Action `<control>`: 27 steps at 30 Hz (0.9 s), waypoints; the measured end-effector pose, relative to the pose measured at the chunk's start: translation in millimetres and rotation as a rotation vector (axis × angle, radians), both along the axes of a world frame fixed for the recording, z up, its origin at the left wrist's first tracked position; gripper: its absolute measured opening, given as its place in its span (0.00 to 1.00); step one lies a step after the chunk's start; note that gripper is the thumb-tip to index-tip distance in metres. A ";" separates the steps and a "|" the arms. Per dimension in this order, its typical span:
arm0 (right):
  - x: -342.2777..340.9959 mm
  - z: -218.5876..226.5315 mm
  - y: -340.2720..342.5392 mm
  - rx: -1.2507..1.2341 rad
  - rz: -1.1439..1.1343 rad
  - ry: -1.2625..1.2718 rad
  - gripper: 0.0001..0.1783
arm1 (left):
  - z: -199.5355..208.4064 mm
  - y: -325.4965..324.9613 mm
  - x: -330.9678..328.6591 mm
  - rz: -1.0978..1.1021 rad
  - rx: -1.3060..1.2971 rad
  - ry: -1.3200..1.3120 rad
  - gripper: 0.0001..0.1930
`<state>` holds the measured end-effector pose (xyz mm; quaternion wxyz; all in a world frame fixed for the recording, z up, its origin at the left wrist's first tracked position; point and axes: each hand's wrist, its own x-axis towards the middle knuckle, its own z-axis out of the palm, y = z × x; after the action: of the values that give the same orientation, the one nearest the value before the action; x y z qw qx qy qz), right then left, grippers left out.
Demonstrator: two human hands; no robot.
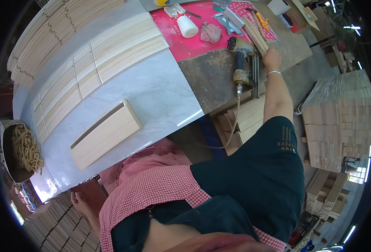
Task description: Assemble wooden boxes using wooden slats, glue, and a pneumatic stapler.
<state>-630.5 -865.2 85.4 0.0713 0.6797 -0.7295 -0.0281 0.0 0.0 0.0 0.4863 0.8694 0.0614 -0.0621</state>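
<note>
My right hand [272, 59] reaches to the far right and is closed around the near end of some pale wooden strips [255, 37]. Just left of it, a nail gun [241, 59] lies on the dark worn board, with an air hose [237, 122] hanging from it. My left hand [81, 203] is low at the left, below the table edge, fingers loosely bent and nothing visible in them. A long, narrow wooden box [105, 135] with a slot-like opening along its far side rests on the marbled table [164, 94] between my arms.
Bundled wooden slats [97, 59] cover the far left. A container of tan bands [26, 149] sits at the left edge. A white bottle [187, 26] and a crumpled cloth [210, 32] lie on a pink mat [181, 48]. Wrapped wood stacks [341, 113] stand right.
</note>
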 end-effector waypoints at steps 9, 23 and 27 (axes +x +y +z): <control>-49.8 3.8 3.9 -0.484 -0.008 -0.511 0.13 | 82.0 -74.4 -12.7 0.033 0.214 -0.232 0.25; 339.7 101.0 341.3 0.378 1.423 -0.799 0.09 | 157.0 -263.9 -13.6 -1.052 0.067 -0.382 0.21; 359.6 102.2 334.6 0.379 1.409 -0.849 0.09 | 145.8 -243.1 6.6 -1.079 -0.098 -0.208 0.16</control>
<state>-270.8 -530.6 187.5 -0.3235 0.9292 -0.0825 0.1588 6.6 -243.1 145.8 0.4290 0.7554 -0.4443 -0.2190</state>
